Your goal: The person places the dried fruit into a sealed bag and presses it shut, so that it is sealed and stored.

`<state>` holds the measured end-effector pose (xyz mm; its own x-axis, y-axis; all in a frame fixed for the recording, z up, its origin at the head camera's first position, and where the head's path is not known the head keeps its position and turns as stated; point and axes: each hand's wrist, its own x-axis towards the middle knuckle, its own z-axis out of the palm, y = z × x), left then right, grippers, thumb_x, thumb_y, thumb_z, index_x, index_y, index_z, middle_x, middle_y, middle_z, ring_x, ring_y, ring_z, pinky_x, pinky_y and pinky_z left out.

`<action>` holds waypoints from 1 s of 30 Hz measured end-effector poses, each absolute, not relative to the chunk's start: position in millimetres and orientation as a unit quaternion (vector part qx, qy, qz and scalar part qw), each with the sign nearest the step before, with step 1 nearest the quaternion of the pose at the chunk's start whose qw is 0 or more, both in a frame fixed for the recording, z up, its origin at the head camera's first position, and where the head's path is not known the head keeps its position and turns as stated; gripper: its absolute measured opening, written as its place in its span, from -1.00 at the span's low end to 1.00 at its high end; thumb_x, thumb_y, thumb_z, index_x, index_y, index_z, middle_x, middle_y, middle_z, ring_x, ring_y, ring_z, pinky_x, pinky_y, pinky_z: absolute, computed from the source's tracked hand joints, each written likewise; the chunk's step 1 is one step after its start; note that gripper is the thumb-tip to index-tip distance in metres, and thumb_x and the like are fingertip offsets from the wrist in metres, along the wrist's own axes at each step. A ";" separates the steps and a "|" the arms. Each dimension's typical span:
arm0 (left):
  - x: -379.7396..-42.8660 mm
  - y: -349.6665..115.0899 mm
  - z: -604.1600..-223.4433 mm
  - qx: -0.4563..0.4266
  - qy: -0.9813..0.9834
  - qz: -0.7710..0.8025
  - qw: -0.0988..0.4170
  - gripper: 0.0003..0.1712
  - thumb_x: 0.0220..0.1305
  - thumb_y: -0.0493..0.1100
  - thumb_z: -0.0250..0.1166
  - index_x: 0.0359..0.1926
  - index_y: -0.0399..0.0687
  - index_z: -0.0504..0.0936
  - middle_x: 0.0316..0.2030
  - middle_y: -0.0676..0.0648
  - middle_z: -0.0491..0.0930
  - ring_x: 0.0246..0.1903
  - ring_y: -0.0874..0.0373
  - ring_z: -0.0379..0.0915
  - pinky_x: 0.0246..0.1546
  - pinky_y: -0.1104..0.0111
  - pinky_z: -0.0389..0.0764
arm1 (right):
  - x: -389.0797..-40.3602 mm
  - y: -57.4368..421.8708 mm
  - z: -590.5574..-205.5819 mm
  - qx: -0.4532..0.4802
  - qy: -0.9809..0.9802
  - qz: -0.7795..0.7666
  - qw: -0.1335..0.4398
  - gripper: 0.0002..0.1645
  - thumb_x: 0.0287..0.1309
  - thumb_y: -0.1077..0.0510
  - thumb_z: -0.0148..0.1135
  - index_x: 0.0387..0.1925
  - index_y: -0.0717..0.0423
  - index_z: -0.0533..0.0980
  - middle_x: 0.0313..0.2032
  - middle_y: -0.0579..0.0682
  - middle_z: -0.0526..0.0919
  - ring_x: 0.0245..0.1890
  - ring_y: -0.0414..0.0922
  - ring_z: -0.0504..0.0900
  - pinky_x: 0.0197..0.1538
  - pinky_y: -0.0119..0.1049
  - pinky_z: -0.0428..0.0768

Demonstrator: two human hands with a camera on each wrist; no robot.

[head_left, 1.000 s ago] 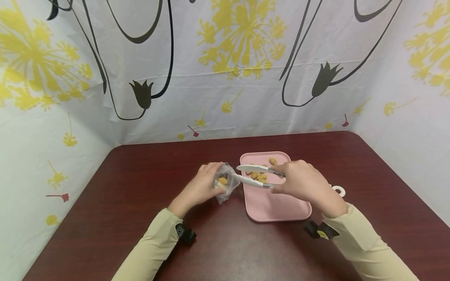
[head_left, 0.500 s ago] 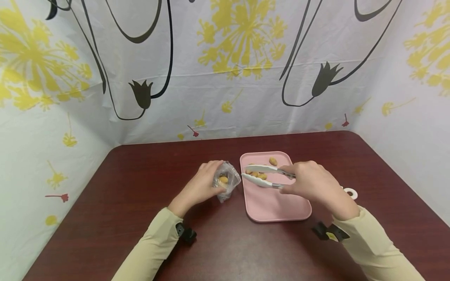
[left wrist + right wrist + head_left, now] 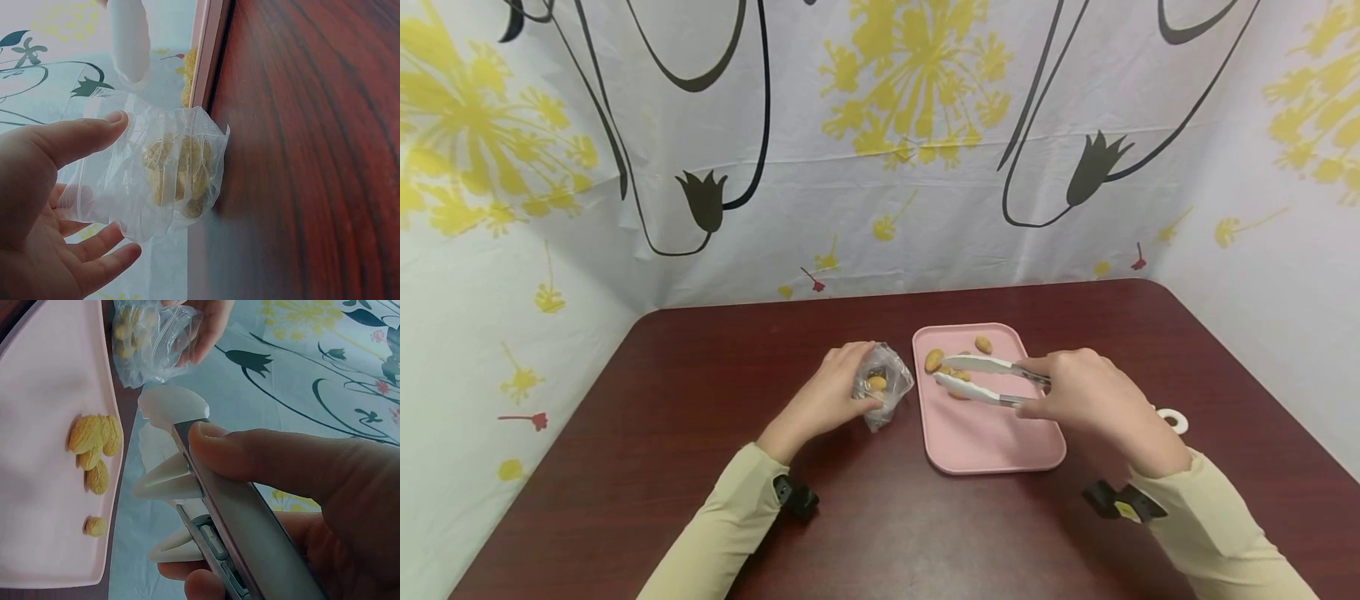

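Note:
My left hand (image 3: 823,400) holds a clear zip bag (image 3: 125,194) with its mouth held apart, just left of the pink tray (image 3: 992,442). Inside the bag lie several yellow-brown pieces (image 3: 181,169). Metal tongs with white tips (image 3: 981,364) are gripped in my right hand (image 3: 1093,408), thumb on one arm and fingers on the other. Their tips stand apart over the tray's left part, with nothing seen between them. On the tray under and around the tips are several wrinkled yellow pieces like dried fruit (image 3: 85,434); the tongs partly hide them in the head view.
A dark red-brown table (image 3: 865,533) carries everything. Behind and at both sides hangs a white cloth with printed flowers (image 3: 880,225). The tongs' white end ring (image 3: 1174,421) sticks out past my right wrist.
My right hand has moved right with the tongs, so their tips have gone from the bag's mouth to above the tray. My left hand and the bag have hardly moved.

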<state>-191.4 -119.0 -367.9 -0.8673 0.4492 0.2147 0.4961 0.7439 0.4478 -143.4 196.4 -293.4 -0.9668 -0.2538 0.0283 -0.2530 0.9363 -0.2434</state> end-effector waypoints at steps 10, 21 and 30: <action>-190.7 -119.1 -369.0 -0.243 -0.934 -0.259 0.041 -0.06 0.00 -0.07 0.50 0.36 -0.16 0.23 0.27 -0.16 0.34 0.22 -0.11 0.24 0.24 0.11 0.33 | -141.2 208.5 -300.0 -0.121 0.985 -0.124 0.007 -0.40 -0.27 -0.11 0.46 -0.07 -0.01 0.65 -0.54 -0.19 0.60 -0.49 -0.15 0.48 -0.45 -0.19 0.41; -191.5 -117.3 -370.8 -0.232 -0.925 -0.297 0.056 -0.31 -0.06 -0.13 0.54 -0.01 -0.21 0.31 0.09 -0.19 0.39 0.06 -0.07 0.32 0.07 0.15 0.42 | -139.7 218.8 -307.8 -0.129 0.985 -0.113 0.010 -0.45 -0.24 -0.12 0.46 -0.10 -0.05 0.66 -0.54 -0.20 0.59 -0.50 -0.15 0.45 -0.45 -0.17 0.41; -194.8 -118.4 -373.6 -0.237 -0.913 -0.319 0.092 -0.50 -0.07 -0.17 0.54 -0.31 -0.15 0.34 0.16 -0.22 0.40 0.02 -0.04 0.41 0.01 0.17 0.47 | -140.7 223.8 -313.5 -0.129 0.985 -0.114 0.022 -0.40 -0.28 -0.12 0.47 -0.08 -0.04 0.66 -0.59 -0.23 0.56 -0.50 -0.18 0.44 -0.43 -0.20 0.41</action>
